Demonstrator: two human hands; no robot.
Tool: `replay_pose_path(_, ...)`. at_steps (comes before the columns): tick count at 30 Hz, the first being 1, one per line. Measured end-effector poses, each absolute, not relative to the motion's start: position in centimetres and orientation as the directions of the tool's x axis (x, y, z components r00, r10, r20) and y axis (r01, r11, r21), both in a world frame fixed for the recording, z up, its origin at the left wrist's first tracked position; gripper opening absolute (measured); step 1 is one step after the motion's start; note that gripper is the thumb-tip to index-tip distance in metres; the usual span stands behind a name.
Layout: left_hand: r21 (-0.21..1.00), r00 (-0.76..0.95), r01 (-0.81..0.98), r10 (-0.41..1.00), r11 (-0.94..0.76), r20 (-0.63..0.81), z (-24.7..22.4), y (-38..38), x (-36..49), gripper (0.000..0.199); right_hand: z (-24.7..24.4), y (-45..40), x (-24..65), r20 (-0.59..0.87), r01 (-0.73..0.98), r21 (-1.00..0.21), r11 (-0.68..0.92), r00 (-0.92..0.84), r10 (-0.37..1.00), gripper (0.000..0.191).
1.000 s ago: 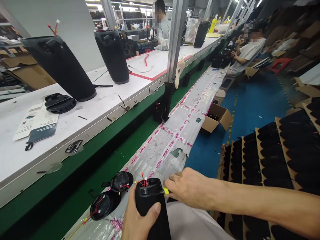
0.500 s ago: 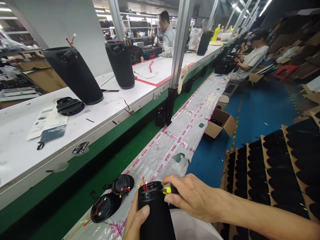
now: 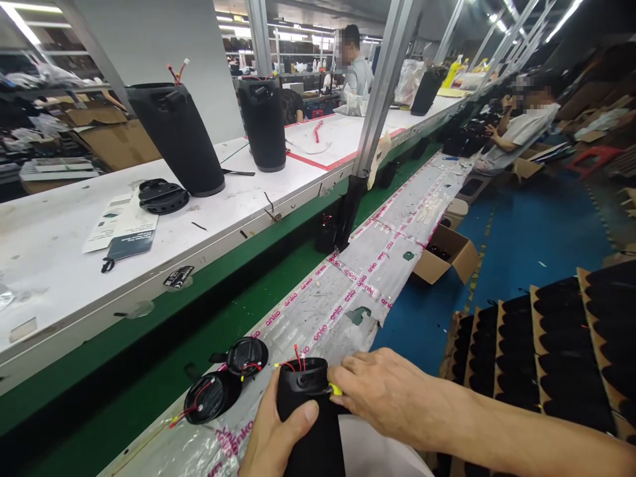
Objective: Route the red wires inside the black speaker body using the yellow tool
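Gripping black cylinder (image 3: 322,440) below rim (image 3: 315,381), left hand (image 3: 275,427) curled around; right hand (image 3: 380,391) clenched on yellow tool (image 3: 336,389).

A grey metal post (image 3: 385,86) stands at the edge of the white tabletop (image 3: 54,228). Left of the post rises a plain grey wall (image 3: 163,40); behind the post are shelves (image 3: 298,75). Blue floor (image 3: 527,232) with a yellow line (image 3: 487,228) spreads right of the post, a red stool (image 3: 599,154) farther that way. Tube lights (image 3: 564,20) glow up and right of the post.
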State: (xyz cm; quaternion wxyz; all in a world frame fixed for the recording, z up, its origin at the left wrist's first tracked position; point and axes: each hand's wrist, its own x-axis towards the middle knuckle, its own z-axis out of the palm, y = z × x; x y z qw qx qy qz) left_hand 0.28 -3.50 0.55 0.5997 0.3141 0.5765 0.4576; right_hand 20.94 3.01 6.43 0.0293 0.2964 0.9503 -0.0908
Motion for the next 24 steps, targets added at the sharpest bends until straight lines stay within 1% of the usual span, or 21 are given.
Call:
replay_pose_path(3,0.904,-0.097,-0.158,0.905,0.397,-0.414,0.5,-3.6,0.1,0.081,6.6,3.0,20.8,-0.124,0.562,-0.145,0.814,-0.827,0.549,0.009)
replay_pose_path(8,0.899,-0.036,-0.148,0.906,0.413,-0.422,1.0,-3.4,-0.1,0.077,6.6,3.0,20.6,-0.11,0.576,-0.158,0.802,-0.818,0.565,0.008)
replay_pose_path(15,0.906,-0.043,-0.113,0.909,0.408,-0.415,1.5,-3.3,0.1,0.074,6.0,2.9,20.8,-0.081,0.584,-0.185,0.79,-0.81,0.58,0.009)
replay_pose_path(20,0.92,-0.081,-0.055,0.917,0.388,-0.391,1.3,-3.4,0.0,0.076,6.2,3.0,20.9,-0.084,0.587,-0.186,0.788,-0.809,0.582,0.009)
replay_pose_path(24,0.925,-0.12,-0.043,0.917,0.378,-0.38,1.3,-3.5,0.1,0.078,5.8,2.8,20.9,-0.071,0.584,-0.147,0.798,-0.811,0.581,0.011)
